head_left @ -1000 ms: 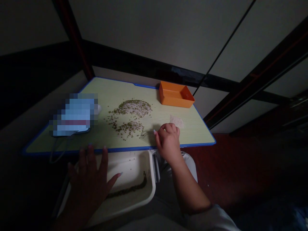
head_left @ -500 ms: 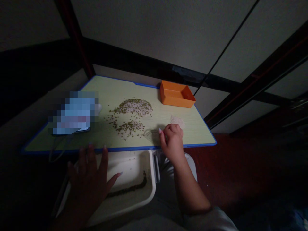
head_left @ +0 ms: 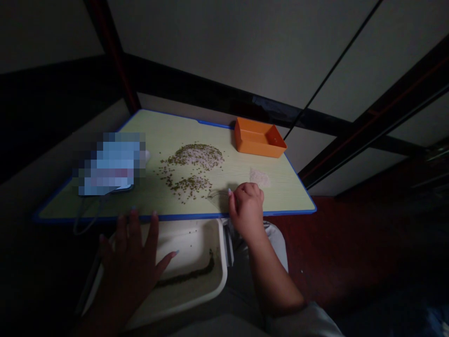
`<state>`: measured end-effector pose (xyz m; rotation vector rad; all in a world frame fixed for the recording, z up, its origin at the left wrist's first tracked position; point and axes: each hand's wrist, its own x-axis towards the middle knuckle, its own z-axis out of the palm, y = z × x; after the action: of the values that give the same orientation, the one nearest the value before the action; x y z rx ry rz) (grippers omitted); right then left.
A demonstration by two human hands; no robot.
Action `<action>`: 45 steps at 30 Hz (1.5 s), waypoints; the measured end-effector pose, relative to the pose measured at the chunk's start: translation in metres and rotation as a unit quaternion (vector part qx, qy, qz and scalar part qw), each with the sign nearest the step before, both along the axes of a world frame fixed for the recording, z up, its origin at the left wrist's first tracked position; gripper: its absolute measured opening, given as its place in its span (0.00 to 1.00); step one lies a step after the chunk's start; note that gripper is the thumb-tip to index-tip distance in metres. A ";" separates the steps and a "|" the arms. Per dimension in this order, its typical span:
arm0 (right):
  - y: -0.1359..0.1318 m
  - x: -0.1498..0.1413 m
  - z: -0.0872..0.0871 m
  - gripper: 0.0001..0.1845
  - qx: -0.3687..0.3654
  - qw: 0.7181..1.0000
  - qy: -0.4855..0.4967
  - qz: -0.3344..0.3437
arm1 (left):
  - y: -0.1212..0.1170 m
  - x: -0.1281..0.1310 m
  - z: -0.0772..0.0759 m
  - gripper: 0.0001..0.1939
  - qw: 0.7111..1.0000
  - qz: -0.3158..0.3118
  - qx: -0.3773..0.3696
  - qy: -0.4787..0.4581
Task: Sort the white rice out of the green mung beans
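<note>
The open left hand (head_left: 128, 271), fingers spread, sits at the edge of the worktop (head_left: 280, 196) above a white tray (head_left: 189, 238) holding a line of green beans (head_left: 189, 274). More beans (head_left: 185, 185) lie scattered on the worktop; the curled right hand (head_left: 247, 209) meets a clear plastic piece (head_left: 217, 199), its grip unclear.

Overall exposure is dim. The pale table top (head_left: 168, 135) is the brightest area, and a soft shadow is cast on it beside the right hand (head_left: 247, 210). The left hand (head_left: 128, 276) is underexposed. A pixelated patch (head_left: 110, 164) obscures detail, and the dark beams (head_left: 396, 103) are bowed by edge distortion.
</note>
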<state>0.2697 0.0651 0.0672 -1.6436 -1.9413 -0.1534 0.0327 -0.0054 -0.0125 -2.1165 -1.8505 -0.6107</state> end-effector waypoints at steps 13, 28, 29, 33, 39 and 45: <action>0.005 0.011 -0.001 0.13 -0.007 0.999 -0.010 -0.043 | 0.001 0.001 0.000 0.50 1.000 -0.002 -0.002 -0.007; 0.007 0.008 -0.003 0.12 -0.012 1.000 0.010 -0.008 | 0.000 0.002 0.001 0.50 1.000 0.004 -0.012 -0.009; 0.007 0.008 -0.003 0.13 -0.012 1.000 0.008 -0.010 | 0.000 0.001 0.000 0.50 1.000 0.004 -0.012 -0.007; 0.011 0.009 -0.002 0.13 -0.017 1.000 0.001 -0.014 | 0.000 0.000 0.000 0.50 1.000 -0.004 -0.005 -0.005; 0.016 0.009 -0.002 0.13 -0.034 0.999 0.001 0.009 | -0.002 0.003 0.005 0.50 1.000 -0.001 -0.010 -0.016; 0.018 0.012 0.003 0.11 -0.063 0.997 0.005 0.048 | -0.001 0.001 0.002 0.50 1.000 0.000 -0.019 -0.014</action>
<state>0.2820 0.0830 0.0699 -1.6216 -2.0534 0.0153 0.0340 -0.0068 -0.0104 -2.1415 -1.8921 -0.6121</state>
